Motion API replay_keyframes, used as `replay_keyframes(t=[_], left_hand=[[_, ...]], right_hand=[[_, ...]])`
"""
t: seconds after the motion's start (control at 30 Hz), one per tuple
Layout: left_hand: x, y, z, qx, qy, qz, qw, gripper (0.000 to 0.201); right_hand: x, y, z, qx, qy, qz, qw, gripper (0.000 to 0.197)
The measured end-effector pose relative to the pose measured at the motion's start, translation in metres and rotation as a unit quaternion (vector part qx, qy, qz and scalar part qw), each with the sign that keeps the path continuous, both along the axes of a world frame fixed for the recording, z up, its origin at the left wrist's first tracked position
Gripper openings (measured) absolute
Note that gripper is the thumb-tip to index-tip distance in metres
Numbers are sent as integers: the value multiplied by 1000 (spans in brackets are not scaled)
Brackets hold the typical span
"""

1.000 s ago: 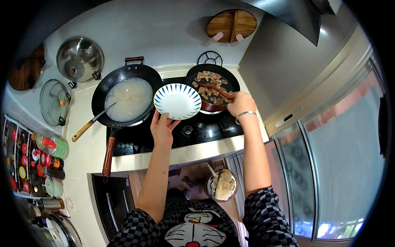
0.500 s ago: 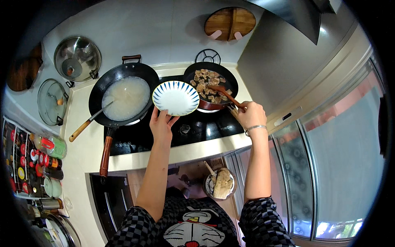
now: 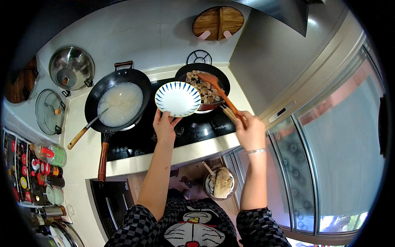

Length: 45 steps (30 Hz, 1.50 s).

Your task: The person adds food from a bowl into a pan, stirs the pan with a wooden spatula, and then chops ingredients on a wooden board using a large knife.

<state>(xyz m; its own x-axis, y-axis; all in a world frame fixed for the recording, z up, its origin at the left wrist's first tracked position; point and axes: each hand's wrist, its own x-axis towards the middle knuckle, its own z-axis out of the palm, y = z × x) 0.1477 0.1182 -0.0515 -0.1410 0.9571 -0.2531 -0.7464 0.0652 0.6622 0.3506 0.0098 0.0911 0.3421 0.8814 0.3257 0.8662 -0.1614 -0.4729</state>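
My left hand (image 3: 164, 126) grips the near rim of a white plate (image 3: 177, 99) with blue strokes round its edge, tilted over the middle of the stove. The plate hides part of the right pan's left side. In my right hand (image 3: 251, 131) is a wooden spatula (image 3: 222, 94), its blade over the food in the dark frying pan (image 3: 224, 78). Browned slices (image 3: 200, 87) lie in that pan. To the left stands a black wok (image 3: 95, 92) of cloudy whitish liquid (image 3: 123, 101), with a wooden-handled ladle (image 3: 88, 126) resting in it.
The black hob (image 3: 205, 129) is set in a pale counter (image 3: 177, 155). Glass lids (image 3: 72, 68) hang at the left wall, above a rack of jars (image 3: 29, 164). A round wooden lid (image 3: 218, 22) hangs at the back. Below the counter, a stool (image 3: 220, 183) holds a pale item.
My right hand has drawn toward me, and the spatula blade has risen from among the slices toward the pan's far side. The plate stays in my left hand. The view has shifted slightly.
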Motion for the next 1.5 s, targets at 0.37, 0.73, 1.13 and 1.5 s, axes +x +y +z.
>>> replay_keyframes(t=[0.37, 0.73, 1.13, 1.5], left_hand=[[50, 8, 21, -87, 91, -15, 992, 42], [38, 24, 33, -17, 49, -84, 995, 41], [77, 133, 89, 12, 12, -102, 995, 41], [39, 163, 61, 120, 85, -60, 987, 42]], right_hand=[[-93, 2, -80, -10, 86, 78, 993, 42], [-86, 28, -61, -34, 90, 193, 976, 45], [105, 339, -47, 97, 251, 37, 962, 28], [114, 439, -57, 153, -2, -4, 988, 29]])
